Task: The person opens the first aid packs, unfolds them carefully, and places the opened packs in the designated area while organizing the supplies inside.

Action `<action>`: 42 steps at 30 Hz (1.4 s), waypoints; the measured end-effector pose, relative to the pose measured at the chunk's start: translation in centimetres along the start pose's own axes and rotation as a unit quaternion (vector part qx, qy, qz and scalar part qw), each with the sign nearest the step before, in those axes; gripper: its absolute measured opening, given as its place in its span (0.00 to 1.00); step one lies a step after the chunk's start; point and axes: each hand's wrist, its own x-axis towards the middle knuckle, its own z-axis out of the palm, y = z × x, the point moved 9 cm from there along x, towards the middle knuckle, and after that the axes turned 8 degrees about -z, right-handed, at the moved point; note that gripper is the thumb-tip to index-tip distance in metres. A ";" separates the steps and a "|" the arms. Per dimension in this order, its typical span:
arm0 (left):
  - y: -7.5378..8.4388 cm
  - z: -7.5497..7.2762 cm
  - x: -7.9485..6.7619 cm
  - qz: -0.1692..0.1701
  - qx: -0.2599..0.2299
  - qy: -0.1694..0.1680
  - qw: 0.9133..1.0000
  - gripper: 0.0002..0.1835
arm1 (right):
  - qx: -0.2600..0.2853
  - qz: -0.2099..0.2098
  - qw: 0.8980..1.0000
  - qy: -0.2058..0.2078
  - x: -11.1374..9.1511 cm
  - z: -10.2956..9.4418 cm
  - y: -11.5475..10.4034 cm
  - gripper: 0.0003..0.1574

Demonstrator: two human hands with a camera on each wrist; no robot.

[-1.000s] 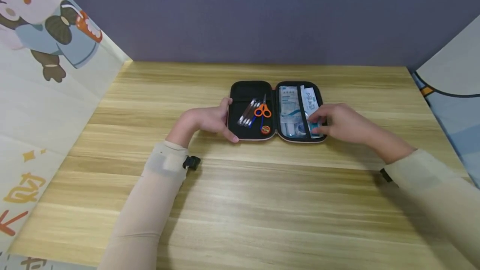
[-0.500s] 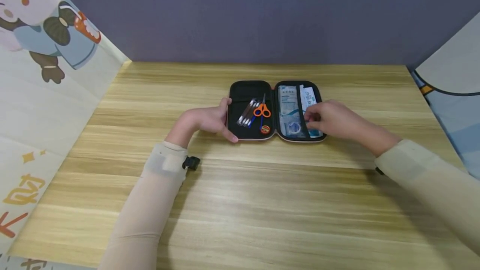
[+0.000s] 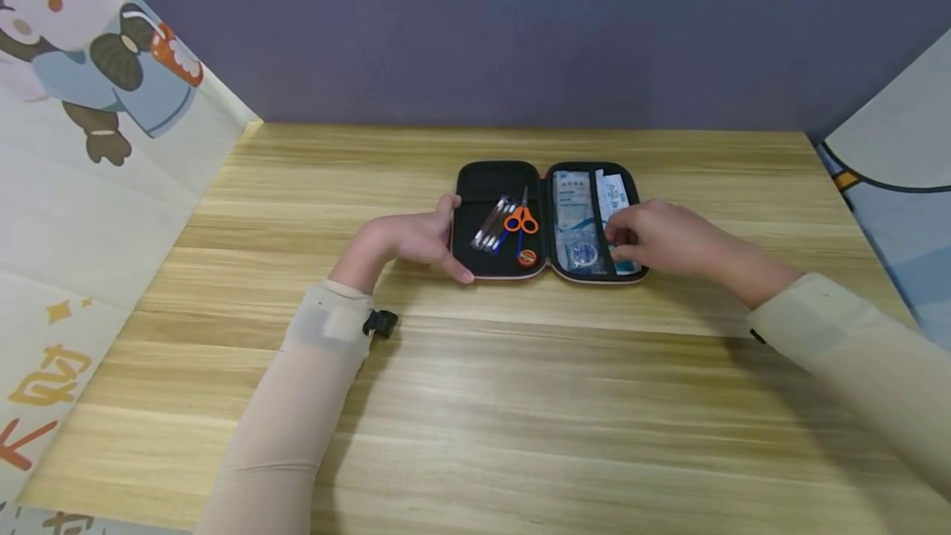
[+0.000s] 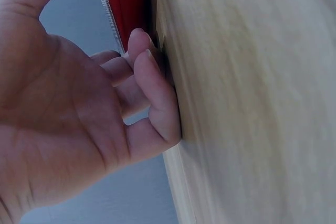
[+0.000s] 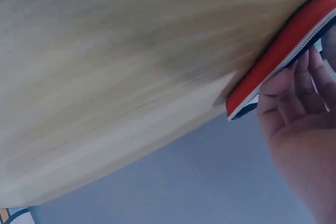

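A small zip case point(image 3: 490, 177) lies unfolded on the table, black inside and red outside. My left hand point(image 3: 427, 236) holds its left edge, thumb at the near corner; in the left wrist view the fingers bend beside the red shell. Orange-handled scissors point(image 3: 522, 220), clear-wrapped cotton swabs point(image 3: 490, 225) and a small round orange item point(image 3: 527, 258) lie in the left half. The right half holds clear packets point(image 3: 574, 201) and a white printed packet point(image 3: 613, 191) under a black elastic strap point(image 3: 598, 217). Curled fingers of my right hand point(image 3: 657, 238) touch beside the strap; what they pinch is hidden.
The wood-grain table point(image 3: 475, 403) stretches in front of the case. A dark blue-grey panel point(image 3: 475, 31) stands along its back edge. Printed cartoon sheets point(image 3: 67, 221) flank the left and right sides.
My right hand has moved slightly left over the right half, and its fingers have closed in beside the strap. The left hand stays at the case's edge.
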 end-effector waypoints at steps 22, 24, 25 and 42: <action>0.1 0.1 0.0 -0.001 -0.007 -0.003 1.000 0.77 | -0.041 0.025 0.999 0.004 0.3 0.3 0.0 0.09; 0.1 0.2 -0.1 -0.002 -0.004 -0.003 1.000 0.78 | -0.042 0.027 0.999 0.002 0.2 0.3 0.0 0.09; 0.1 0.2 -0.1 -0.002 -0.003 -0.002 1.000 0.78 | -0.042 0.028 0.999 0.001 0.2 0.2 0.0 0.10; 0.0 0.2 0.1 0.000 -0.010 -0.012 1.000 0.77 | -0.026 0.030 0.999 0.000 -1.2 -1.0 -0.8 0.07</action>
